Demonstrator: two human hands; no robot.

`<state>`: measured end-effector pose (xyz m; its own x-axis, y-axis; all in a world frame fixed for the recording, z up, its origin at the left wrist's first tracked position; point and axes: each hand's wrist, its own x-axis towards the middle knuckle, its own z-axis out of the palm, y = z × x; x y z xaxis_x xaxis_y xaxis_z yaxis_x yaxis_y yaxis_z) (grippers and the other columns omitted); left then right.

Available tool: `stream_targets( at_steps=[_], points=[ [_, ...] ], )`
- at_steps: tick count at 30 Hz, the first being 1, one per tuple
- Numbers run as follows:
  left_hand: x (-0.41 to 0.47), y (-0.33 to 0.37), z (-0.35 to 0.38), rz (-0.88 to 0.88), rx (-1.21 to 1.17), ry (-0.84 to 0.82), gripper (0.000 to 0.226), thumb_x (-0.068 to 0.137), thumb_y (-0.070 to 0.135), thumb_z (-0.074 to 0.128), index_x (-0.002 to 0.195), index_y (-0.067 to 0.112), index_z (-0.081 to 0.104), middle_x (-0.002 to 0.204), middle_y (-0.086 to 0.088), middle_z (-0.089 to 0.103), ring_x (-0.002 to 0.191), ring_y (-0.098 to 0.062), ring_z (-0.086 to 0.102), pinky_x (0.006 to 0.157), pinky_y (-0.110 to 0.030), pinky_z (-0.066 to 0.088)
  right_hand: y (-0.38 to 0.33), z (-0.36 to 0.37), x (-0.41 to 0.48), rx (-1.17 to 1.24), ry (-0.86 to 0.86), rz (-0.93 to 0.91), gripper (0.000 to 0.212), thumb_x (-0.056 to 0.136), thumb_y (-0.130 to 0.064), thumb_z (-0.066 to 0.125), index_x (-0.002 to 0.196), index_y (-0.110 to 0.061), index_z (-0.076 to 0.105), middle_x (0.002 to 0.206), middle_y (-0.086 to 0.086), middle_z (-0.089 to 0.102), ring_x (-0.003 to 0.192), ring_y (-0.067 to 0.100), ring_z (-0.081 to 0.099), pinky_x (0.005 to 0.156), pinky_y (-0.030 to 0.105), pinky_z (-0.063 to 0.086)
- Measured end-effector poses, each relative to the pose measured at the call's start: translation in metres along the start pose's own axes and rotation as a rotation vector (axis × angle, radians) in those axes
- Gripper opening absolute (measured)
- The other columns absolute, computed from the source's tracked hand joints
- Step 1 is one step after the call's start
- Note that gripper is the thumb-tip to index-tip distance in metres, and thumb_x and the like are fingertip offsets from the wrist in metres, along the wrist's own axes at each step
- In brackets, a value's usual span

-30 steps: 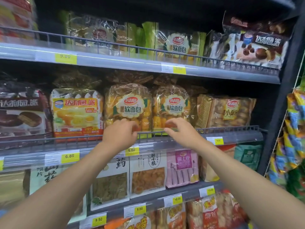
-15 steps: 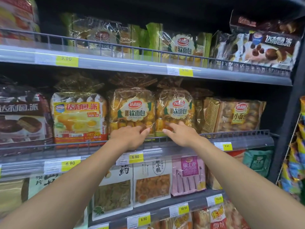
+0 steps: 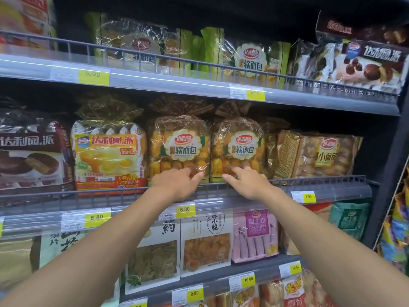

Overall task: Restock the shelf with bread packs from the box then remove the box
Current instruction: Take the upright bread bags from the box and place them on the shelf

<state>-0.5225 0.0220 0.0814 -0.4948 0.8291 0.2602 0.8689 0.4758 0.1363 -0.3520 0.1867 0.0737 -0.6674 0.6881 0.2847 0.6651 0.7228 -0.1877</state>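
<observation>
Two clear packs of yellow soft bread stand side by side on the middle shelf (image 3: pixel 221 197): the left bread pack (image 3: pixel 179 147) and the right bread pack (image 3: pixel 239 145). My left hand (image 3: pixel 174 182) reaches over the wire rail, its straight fingers touching the bottom of the left pack. My right hand (image 3: pixel 245 181) does the same at the bottom of the right pack, fingers spread and straight. Neither hand grips anything. No box is in view.
A yellow pie pack (image 3: pixel 108 156) stands left of the bread, a small-bread pack (image 3: pixel 318 156) to the right. The upper shelf (image 3: pixel 177 83) holds more bread packs. Snack bags fill the lower shelves. A rack of bags (image 3: pixel 398 229) hangs at the far right.
Both hands went from curled at the packs' lower fronts to fingers stretched out flat against them. The view moved closer and a little right.
</observation>
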Motion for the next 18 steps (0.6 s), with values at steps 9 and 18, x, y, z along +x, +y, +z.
stream_targets(
  at_steps=[9, 18],
  points=[
    [-0.025, 0.015, 0.002, 0.123, 0.021, 0.118, 0.064, 0.098, 0.070, 0.019, 0.151, 0.037, 0.034, 0.144, -0.006, 0.050, 0.132, -0.031, 0.046, 0.096, -0.049, 0.048, 0.026, -0.005, -0.039, 0.036, 0.173, -0.079, 0.063, 0.099, -0.066, 0.032, 0.153, -0.034, 0.036, 0.159, 0.000, 0.036, 0.146, 0.026, 0.032, 0.117, 0.054, 0.028],
    [-0.062, 0.097, 0.056, 0.463, -0.085, 0.298, 0.060, 0.098, 0.064, 0.032, 0.148, 0.033, 0.043, 0.160, -0.002, 0.035, 0.152, -0.025, 0.019, 0.114, -0.052, 0.033, 0.114, -0.008, -0.170, 0.047, 0.312, 0.041, 0.058, 0.099, -0.058, 0.043, 0.149, -0.029, 0.044, 0.153, -0.005, 0.042, 0.143, 0.017, 0.035, 0.117, 0.047, 0.033]
  ],
)
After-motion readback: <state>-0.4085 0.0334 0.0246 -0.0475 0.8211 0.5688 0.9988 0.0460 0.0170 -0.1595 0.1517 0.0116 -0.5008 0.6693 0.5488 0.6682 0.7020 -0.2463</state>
